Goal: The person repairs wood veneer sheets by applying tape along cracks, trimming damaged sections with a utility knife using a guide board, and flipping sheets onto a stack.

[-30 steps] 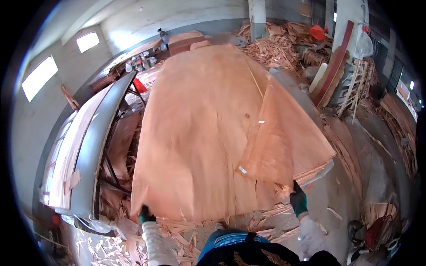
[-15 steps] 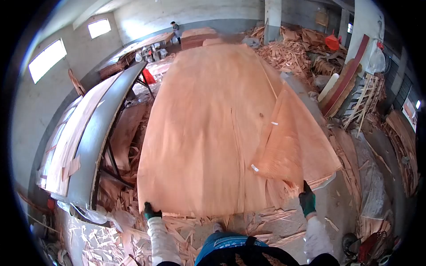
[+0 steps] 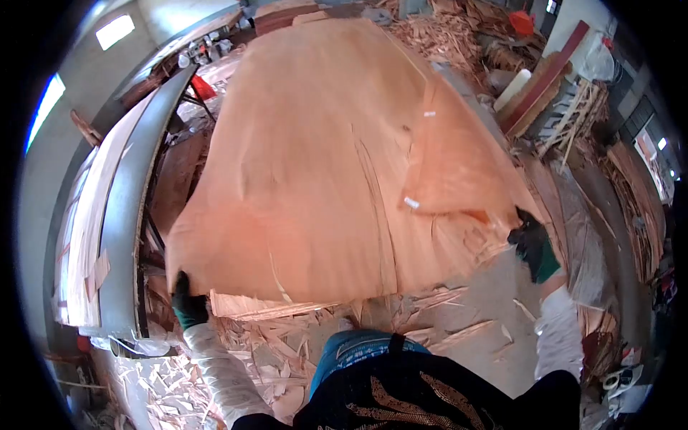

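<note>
A large, thin sheet of reddish wood veneer point(image 3: 308, 165) stretches away in front of me, over a stack of similar sheets point(image 3: 265, 308) whose edge shows below it. My left hand point(image 3: 189, 302), in a dark green glove, is closed on its near left corner. At the near right corner, my right hand point(image 3: 532, 245), gloved alike, grips the edge with fingers partly hidden. A folded-over veneer flap point(image 3: 459, 161) with small white tape pieces lies on the right side. Long cracks run through the sheet near its middle.
A grey-topped table point(image 3: 125, 208) with veneer strips stands on the left. Wood scraps point(image 3: 287, 358) litter the floor near my feet. To the right are a plastic-covered pile point(image 3: 584, 244) and a leaning dark red board point(image 3: 548, 75). Scrap heaps point(image 3: 437, 32) lie behind.
My hands have moved farther apart, the left one leftward and the right one rightward and up. The sheet's near edge has spread and bowed upward. The view has tilted down.
</note>
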